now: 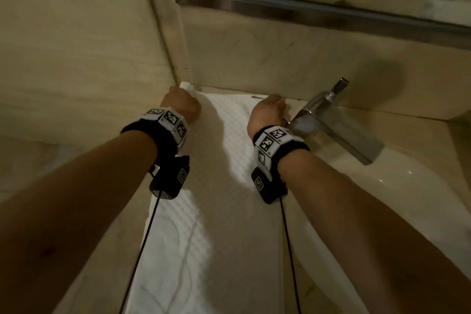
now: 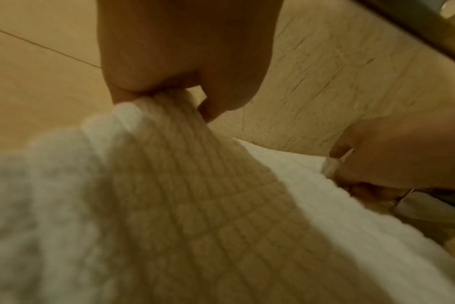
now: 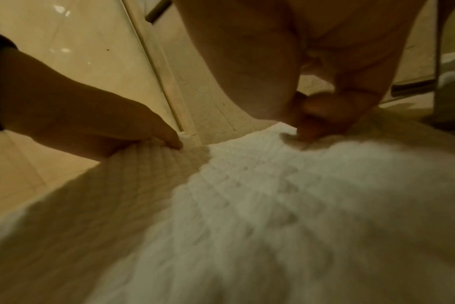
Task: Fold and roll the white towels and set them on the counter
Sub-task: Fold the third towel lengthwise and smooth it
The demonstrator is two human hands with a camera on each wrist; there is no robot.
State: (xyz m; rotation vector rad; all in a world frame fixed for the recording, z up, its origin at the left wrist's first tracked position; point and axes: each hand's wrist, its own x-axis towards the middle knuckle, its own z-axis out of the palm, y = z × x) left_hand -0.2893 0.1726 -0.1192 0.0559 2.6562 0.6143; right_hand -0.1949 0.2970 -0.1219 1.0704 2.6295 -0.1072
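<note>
A white waffle-weave cotton towel [image 1: 204, 224] lies as a long flat strip up the centre of the head view, spread on a beige polished stone counter [image 1: 420, 120]. Its surface is a grid of small raised squares, with a curved stitched pattern near the bottom of the frame. A small dark label [image 1: 257, 96] sits at its far edge, upper centre; the writing is too small to read.

The left hand [image 1: 181, 104] pinches the towel's far left corner between thumb and curled fingers, tight in the corner where the walls meet; the left wrist view shows the cloth bunched in that pinch. The right hand [image 1: 267, 112] grips the far right corner, fingers curled round the edge.

Just right of that hand, a brushed-metal angular tap [image 1: 331, 120] slants over a glossy white ceramic basin [image 1: 407, 199]. Both wrists wear black bands with black-and-white square code markers [image 1: 170, 118]. A metal-framed mirror [image 1: 305, 2] fills the upper right.
</note>
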